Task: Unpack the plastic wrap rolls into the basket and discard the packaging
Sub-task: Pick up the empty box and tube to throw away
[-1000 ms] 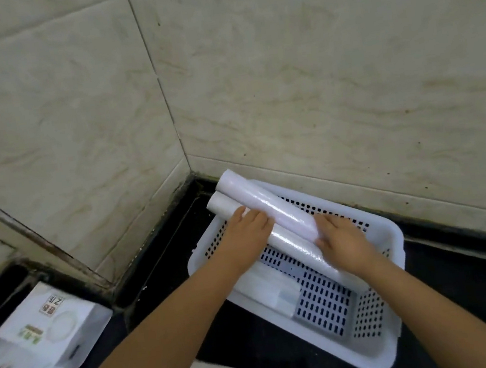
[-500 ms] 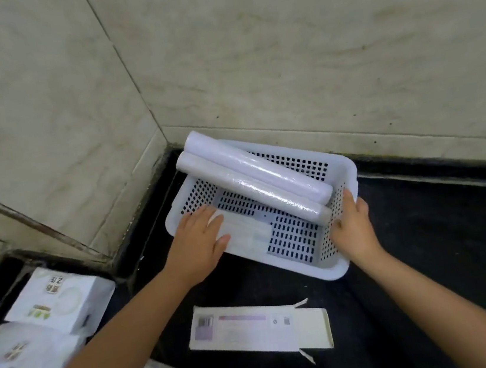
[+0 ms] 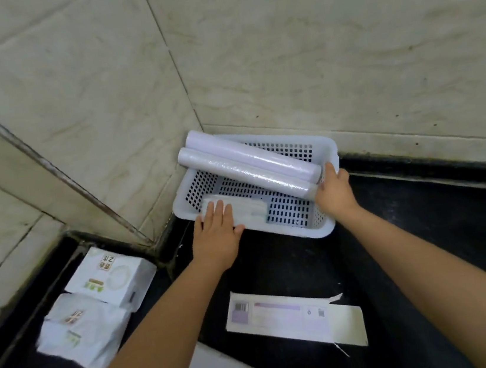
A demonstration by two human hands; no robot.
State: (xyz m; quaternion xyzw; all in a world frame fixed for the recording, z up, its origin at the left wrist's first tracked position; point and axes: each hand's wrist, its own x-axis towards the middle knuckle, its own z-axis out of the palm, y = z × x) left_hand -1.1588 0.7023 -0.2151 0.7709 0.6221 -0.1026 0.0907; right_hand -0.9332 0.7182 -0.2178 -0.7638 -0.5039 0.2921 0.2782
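Rolls (image 3: 251,164) diagonal across basket (image 3: 328,148) | left hand (image 3: 216,236) flat | right hand (image 3: 334,193) grips rim

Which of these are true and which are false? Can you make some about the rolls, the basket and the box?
1. Two rolls lie side by side across the white basket. True.
2. The basket sits in the middle of the counter. False: it is in the corner by the tiled walls.
3. The flattened box lies inside the basket. False: it lies on the dark counter in front.
4. The right hand touches the basket's right end. True.
5. The left hand holds a roll. False: it rests at the basket's near edge.
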